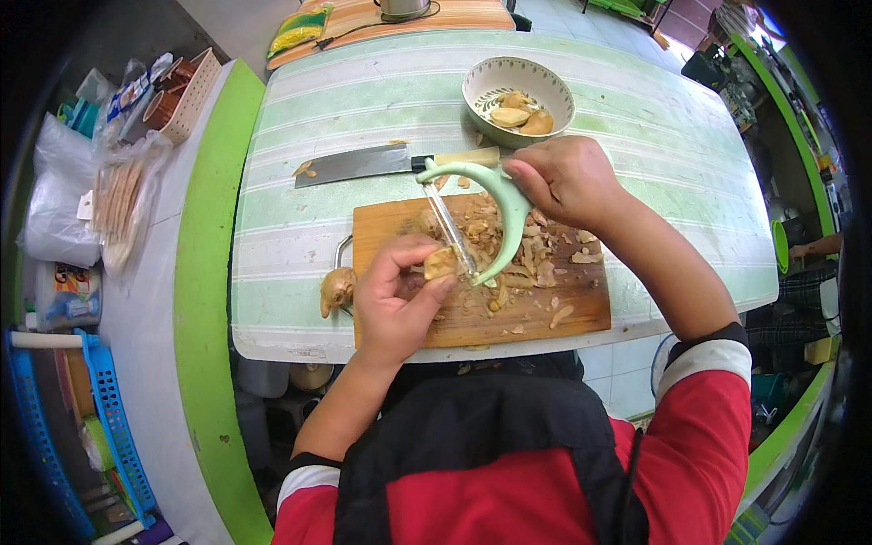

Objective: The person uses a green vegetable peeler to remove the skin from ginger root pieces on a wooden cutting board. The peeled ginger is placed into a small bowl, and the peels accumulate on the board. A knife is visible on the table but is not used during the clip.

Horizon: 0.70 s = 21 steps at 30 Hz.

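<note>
My left hand (398, 296) pinches a partly peeled piece of ginger (441, 263) over the wooden cutting board (579, 310). In my right hand (565, 180) is a pale green Y-shaped peeler (511, 211), its metal blade close against the ginger; whether they touch I cannot tell. Brown peelings (531, 255) cover much of the board. An unpeeled ginger knob (338, 289) lies by the board's metal handle (343, 251) on the left. Beyond the board rests a broad-bladed knife (361, 165) with a wooden handle. Several peeled ginger pieces (511, 118) sit in a patterned bowl (487, 76).
The table (293, 218) has a striped green and white top. At left, a green-edged counter (204, 286) holds plastic bags (61, 191) and a blue basket (112, 409). A second wooden table (449, 17) stands beyond. At right, another person's hand (800, 251) is near a green container (780, 246).
</note>
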Each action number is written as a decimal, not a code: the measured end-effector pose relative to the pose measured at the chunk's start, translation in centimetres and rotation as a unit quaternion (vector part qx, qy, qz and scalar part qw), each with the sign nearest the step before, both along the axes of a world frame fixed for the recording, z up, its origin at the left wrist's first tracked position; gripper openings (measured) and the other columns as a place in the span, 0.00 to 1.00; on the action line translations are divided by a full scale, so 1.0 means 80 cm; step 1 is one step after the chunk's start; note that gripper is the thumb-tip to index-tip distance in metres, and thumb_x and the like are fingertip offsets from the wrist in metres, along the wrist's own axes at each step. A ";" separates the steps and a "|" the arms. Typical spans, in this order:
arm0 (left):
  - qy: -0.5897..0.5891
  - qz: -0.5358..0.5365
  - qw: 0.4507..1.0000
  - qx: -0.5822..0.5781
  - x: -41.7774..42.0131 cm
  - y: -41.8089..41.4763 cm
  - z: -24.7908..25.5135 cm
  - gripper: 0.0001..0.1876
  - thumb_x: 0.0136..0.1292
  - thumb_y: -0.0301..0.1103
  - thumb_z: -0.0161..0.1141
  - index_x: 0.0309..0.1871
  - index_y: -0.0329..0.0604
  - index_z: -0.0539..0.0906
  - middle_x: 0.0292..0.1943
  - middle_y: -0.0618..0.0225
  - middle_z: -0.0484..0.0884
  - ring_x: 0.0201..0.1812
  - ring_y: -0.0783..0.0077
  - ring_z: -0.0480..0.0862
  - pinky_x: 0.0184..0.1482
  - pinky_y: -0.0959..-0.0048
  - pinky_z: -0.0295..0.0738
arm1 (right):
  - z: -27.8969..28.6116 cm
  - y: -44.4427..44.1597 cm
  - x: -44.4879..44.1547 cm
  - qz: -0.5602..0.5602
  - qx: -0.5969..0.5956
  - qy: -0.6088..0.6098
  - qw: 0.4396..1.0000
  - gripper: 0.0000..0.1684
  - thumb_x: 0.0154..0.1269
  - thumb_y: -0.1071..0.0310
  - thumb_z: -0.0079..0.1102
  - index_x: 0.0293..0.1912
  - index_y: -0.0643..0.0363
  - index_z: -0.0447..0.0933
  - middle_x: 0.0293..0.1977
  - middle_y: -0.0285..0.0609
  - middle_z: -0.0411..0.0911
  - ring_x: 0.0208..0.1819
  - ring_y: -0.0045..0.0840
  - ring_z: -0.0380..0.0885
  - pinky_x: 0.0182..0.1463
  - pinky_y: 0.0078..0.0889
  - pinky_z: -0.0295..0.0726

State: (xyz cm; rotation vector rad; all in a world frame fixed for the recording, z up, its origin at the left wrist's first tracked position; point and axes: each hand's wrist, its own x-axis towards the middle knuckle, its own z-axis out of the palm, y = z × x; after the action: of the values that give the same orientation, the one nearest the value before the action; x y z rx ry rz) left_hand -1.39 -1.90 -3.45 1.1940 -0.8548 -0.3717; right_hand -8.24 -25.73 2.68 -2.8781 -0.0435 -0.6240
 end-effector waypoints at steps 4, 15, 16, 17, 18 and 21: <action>0.111 -0.039 0.993 -0.006 -0.006 0.004 -0.002 0.17 0.58 0.21 0.61 0.51 0.36 0.72 0.51 0.58 0.74 0.49 0.69 0.77 0.48 0.75 0.77 | -0.005 -0.030 0.003 -0.069 -0.095 0.108 0.987 0.20 0.67 0.51 0.46 0.27 0.52 0.79 0.18 0.43 0.76 0.22 0.40 0.76 0.26 0.41 0.73; 0.374 -0.145 0.914 -0.053 0.009 -0.007 0.002 0.21 0.64 0.29 0.56 0.58 0.35 0.66 0.48 0.54 0.78 0.46 0.60 0.83 0.45 0.68 0.83 | 0.036 -0.010 -0.006 0.020 -0.059 -0.029 0.998 0.21 0.66 0.51 0.49 0.23 0.53 0.75 0.18 0.41 0.74 0.22 0.38 0.75 0.26 0.40 0.72; 0.370 -0.142 0.917 -0.048 0.010 -0.005 -0.001 0.20 0.64 0.29 0.57 0.58 0.35 0.66 0.47 0.54 0.79 0.45 0.61 0.83 0.45 0.68 0.83 | 0.040 -0.007 -0.004 0.030 -0.069 -0.031 0.997 0.20 0.65 0.51 0.49 0.23 0.53 0.75 0.17 0.41 0.74 0.22 0.38 0.75 0.26 0.40 0.72; 0.366 -0.138 0.919 -0.043 0.010 -0.003 -0.003 0.20 0.64 0.29 0.57 0.57 0.34 0.67 0.47 0.55 0.79 0.43 0.62 0.84 0.44 0.69 0.83 | 0.041 -0.005 -0.002 0.040 -0.077 -0.035 0.996 0.20 0.65 0.51 0.50 0.23 0.53 0.75 0.17 0.40 0.74 0.22 0.38 0.75 0.25 0.39 0.71; 0.362 -0.135 0.921 -0.039 0.010 -0.002 -0.004 0.20 0.64 0.29 0.57 0.57 0.34 0.67 0.46 0.55 0.79 0.41 0.63 0.84 0.43 0.69 0.84 | 0.041 -0.004 0.000 0.056 -0.084 -0.040 0.994 0.20 0.65 0.52 0.51 0.23 0.53 0.75 0.17 0.40 0.73 0.22 0.37 0.75 0.25 0.39 0.71; 0.369 -0.128 0.920 -0.022 0.008 -0.002 0.001 0.18 0.63 0.28 0.59 0.55 0.36 0.71 0.43 0.58 0.81 0.38 0.67 0.84 0.40 0.73 0.83 | 0.039 0.002 0.006 0.100 -0.089 -0.057 0.989 0.19 0.64 0.52 0.52 0.22 0.52 0.75 0.16 0.39 0.72 0.21 0.37 0.75 0.25 0.38 0.71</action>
State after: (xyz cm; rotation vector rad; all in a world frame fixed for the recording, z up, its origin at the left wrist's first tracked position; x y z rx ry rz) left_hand -0.76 -2.07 -3.34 0.7948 -0.3470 -0.9426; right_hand -7.78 -25.58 5.83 -2.9509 -0.4204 -0.7792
